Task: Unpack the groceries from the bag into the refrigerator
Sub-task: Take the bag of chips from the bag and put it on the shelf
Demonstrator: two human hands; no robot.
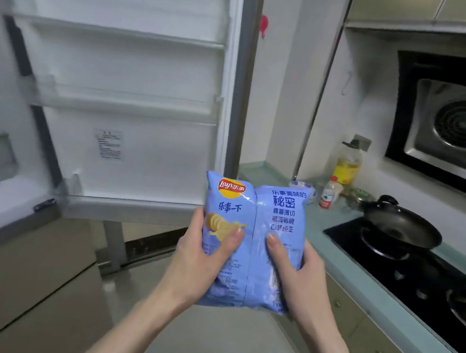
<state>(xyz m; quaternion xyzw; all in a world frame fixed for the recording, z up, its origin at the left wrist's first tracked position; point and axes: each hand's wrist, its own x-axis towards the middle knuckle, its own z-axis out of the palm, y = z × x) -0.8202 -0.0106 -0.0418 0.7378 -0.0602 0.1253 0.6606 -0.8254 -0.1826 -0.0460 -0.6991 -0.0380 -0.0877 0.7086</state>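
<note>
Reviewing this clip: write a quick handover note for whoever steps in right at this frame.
Left hand and right hand both grip the chip bag, upright, in front of the open fridge door.
Door shelves visible here hold nothing.
Grocery bag not in view, so the count of items left is unknown.
Done: chips out of the bag. Left: set them in the fridge, then continue unpacking.

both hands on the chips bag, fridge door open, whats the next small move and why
Probably swing the blue chips bag left toward the lower door shelf. The left hand and right hand already hold it upright just right of the open refrigerator door, whose shelves look bare.
</note>
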